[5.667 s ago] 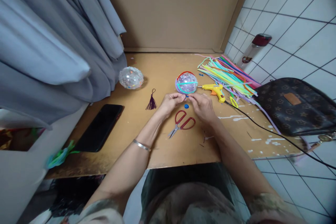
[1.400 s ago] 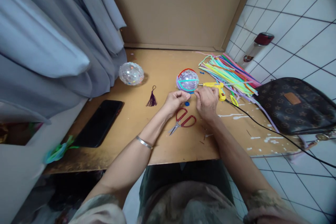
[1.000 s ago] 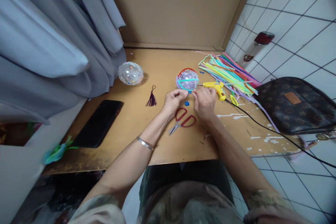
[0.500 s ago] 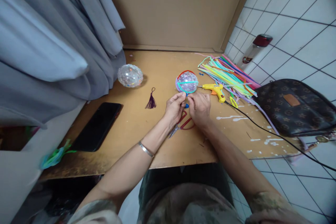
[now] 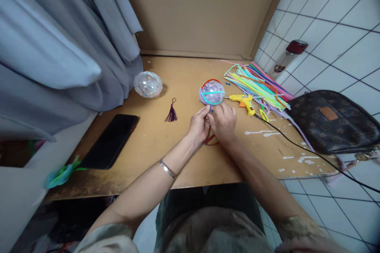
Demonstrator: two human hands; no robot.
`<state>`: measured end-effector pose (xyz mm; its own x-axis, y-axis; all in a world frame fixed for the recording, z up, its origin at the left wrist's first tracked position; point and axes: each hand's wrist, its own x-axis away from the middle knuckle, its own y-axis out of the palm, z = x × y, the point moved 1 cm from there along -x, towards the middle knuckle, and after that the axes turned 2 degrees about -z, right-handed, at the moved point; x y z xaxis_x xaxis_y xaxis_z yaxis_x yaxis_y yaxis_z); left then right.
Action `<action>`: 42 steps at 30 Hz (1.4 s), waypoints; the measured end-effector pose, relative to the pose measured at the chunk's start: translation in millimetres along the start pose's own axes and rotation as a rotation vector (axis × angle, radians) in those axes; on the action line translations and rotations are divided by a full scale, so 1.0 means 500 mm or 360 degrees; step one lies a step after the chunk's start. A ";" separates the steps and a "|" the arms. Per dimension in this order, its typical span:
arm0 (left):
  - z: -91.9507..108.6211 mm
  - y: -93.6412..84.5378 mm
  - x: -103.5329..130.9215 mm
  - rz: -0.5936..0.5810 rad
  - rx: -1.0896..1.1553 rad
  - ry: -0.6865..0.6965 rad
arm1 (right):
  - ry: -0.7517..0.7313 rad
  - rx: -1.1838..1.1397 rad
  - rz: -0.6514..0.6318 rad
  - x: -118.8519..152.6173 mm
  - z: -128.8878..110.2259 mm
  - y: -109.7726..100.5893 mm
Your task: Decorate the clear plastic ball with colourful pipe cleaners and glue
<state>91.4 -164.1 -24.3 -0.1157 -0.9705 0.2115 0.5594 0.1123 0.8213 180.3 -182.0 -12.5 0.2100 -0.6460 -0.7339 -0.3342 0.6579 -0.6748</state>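
My left hand [image 5: 199, 124] and my right hand [image 5: 225, 122] meet over the middle of the table, fingertips pinched together. Between them shows a small piece of blue pipe cleaner [image 5: 211, 109], mostly hidden by the fingers. Just beyond the fingertips rests a clear ball [image 5: 212, 91] with red, turquoise and purple strips round it. The red-handled scissors [image 5: 210, 142] lie beneath my hands, largely covered. A yellow glue gun [image 5: 242, 101] lies right of the ball, its nozzle towards it. Left of my hands is a dark purple tassel [image 5: 171, 112].
A second clear ball [image 5: 148, 84] and a black phone [image 5: 110, 141] are on the left, near a grey curtain [image 5: 71, 47]. Coloured pipe cleaners [image 5: 258, 83] are heaped at the back right, beside a brown bag [image 5: 335, 122]. The glue gun's cord [image 5: 297, 144] runs off right.
My hands have drawn closer together, and the right fingers curl in over the blue piece. The loose blue end below the fingers and the scissor blades are now covered.
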 end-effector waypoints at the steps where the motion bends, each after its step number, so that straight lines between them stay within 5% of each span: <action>1: -0.002 -0.001 0.000 -0.0003 0.0009 -0.0011 | -0.0004 -0.0001 0.0015 -0.001 0.001 0.000; 19: 0.000 0.019 0.020 0.0069 -0.0157 0.0026 | -0.0207 -0.0589 0.0147 -0.015 0.057 0.002; 29: 0.010 0.009 0.008 -0.0070 -0.0512 0.0069 | -0.0159 -0.0673 0.0105 -0.018 0.072 -0.001; 36: 0.056 0.001 -0.003 -0.0287 -0.0870 0.0022 | -0.0159 -0.0769 0.0034 -0.025 0.074 -0.008; 42: 0.059 -0.008 -0.010 -0.0319 -0.0937 0.0207 | -0.0047 -0.0872 -0.0043 -0.025 0.078 -0.009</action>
<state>65.4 -153.5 -13.1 -0.1847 -0.9827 -0.0126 0.8992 -0.1742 0.4013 214.8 -161.7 -3.2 0.2481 -0.6438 -0.7239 -0.7561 0.3384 -0.5601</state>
